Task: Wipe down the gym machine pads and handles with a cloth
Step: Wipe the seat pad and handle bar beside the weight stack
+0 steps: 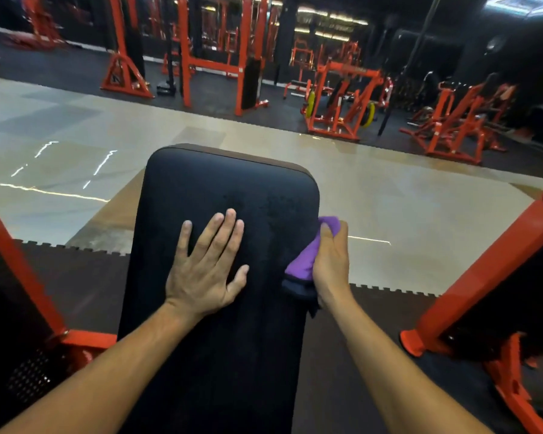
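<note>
Pressing purple cloth (308, 261) against black pad (226, 189) right edge, right hand (331, 264) grip clenched around it, left hand (206, 270) flat, released

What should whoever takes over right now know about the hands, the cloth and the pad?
Left hand: open, flat on top of the black pad, fingers spread.
Right hand: holds the purple cloth against the pad's right side edge.
Done: cannot be told for sure; faint marks show on the pad's top near its far end.
Left: judging by this, finish the right edge, go over the top, then the orange frame parts and any handles; none shows in this view.
</note>
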Demonstrator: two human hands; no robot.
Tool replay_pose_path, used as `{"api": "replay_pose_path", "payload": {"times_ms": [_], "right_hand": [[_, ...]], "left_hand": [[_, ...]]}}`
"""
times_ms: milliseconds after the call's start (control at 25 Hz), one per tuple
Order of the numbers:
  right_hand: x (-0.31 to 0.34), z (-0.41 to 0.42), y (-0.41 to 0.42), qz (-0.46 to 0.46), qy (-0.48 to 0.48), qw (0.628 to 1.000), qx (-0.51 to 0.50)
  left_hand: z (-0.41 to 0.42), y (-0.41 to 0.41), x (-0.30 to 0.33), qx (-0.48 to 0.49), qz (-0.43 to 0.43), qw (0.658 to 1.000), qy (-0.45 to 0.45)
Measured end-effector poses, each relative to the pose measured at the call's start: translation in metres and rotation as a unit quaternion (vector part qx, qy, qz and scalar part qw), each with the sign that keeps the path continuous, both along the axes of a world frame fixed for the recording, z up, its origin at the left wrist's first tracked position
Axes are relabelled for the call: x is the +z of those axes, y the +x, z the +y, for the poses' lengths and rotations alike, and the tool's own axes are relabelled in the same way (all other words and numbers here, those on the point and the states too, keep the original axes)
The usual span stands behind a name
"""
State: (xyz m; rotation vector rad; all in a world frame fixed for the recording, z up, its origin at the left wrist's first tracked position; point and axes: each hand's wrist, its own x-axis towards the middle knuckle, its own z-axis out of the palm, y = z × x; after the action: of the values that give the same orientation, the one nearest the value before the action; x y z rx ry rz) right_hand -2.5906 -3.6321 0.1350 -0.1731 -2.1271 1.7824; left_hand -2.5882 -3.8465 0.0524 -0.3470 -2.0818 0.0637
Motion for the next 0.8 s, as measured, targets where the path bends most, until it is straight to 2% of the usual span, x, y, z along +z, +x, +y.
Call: {"api": "replay_pose_path", "payload": {"times_ms": [80,160,240,320,360,480,600,720,800], "right_hand": [[0.028,0.002,-0.028,0.023,0.039,0.999,0.002],[0.064,0.007,-0.049,0.086,0.096,0.991,0.045],[0.092,0.007,-0.066,0.154,0.169,0.967,0.111],[0.102,0.007,-0.077,0.178,0.215,0.948,0.15],[0.098,0.009,-0.08,0.171,0.194,0.954,0.15],[0.052,0.025,-0.058,0.083,0.038,0.989,0.12],[0.015,0.034,-0.026,0.08,0.016,0.99,0.112],[0.054,0.027,-0.05,0.13,0.118,0.979,0.104],[0.099,0.02,-0.066,0.171,0.241,0.945,0.138]], "left_hand": [[-0.002,0.001,-0.003,-0.001,0.005,1.0,-0.003],[-0.002,0.0,-0.001,0.006,0.011,1.0,-0.006],[-0.002,0.0,0.0,0.005,0.013,1.0,-0.006],[-0.001,0.0,-0.002,0.004,0.018,1.0,-0.01],[-0.001,0.0,-0.002,0.004,0.02,1.0,-0.012],[-0.002,-0.001,-0.003,0.002,0.016,1.0,-0.007],[0.0,-0.003,-0.004,-0.001,0.026,1.0,-0.013],[-0.002,-0.002,-0.003,0.004,0.017,1.0,-0.012],[-0.001,0.001,-0.002,0.008,0.007,1.0,-0.01]]}}
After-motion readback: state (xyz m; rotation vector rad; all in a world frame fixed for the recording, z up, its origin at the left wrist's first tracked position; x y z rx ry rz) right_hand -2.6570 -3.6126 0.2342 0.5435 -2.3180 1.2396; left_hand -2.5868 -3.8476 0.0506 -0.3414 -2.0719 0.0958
